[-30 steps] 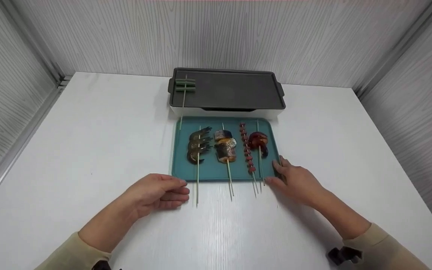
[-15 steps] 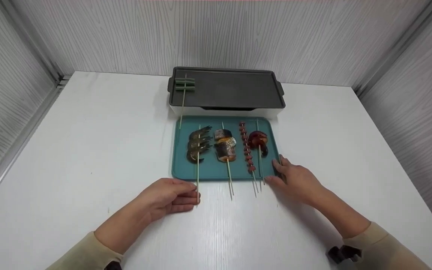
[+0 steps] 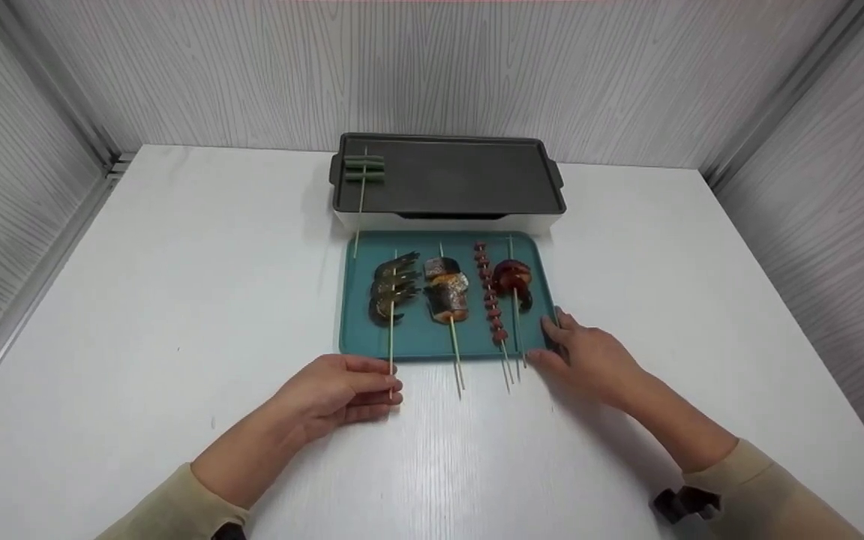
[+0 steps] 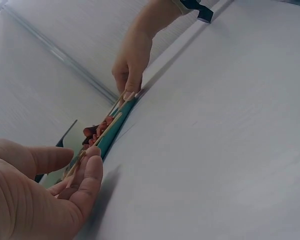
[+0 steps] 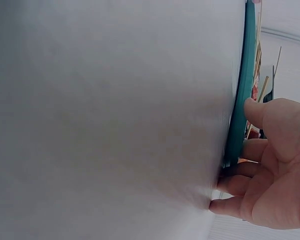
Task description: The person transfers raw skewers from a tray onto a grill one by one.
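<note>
A teal tray (image 3: 421, 341) lies on the table with several skewers on it. At its left is a shrimp skewer (image 3: 394, 285), its bare stick reaching past the front rim. My left hand (image 3: 342, 390) is at that stick, thumb and fingers on either side of it. In the left wrist view the left hand's thumb (image 4: 55, 157) is close to the stick. My right hand (image 3: 589, 360) holds the tray's front right corner, thumb at the front rim and fingers along the right side; the right wrist view shows the thumb (image 5: 255, 112) against the tray edge.
Behind the tray stands a black griddle (image 3: 469, 176) on a white base. A green vegetable skewer (image 3: 364, 169) lies on its left end, the stick overhanging the tray. The tray also bears a fish skewer (image 3: 447, 292), a red bead-like skewer (image 3: 490, 296) and a dark red skewer (image 3: 512, 277).
My left hand has moved right from the tray's front left corner to the shrimp skewer's stick, and its thumb has come up to the stick. The right hand stays at the tray corner.
</note>
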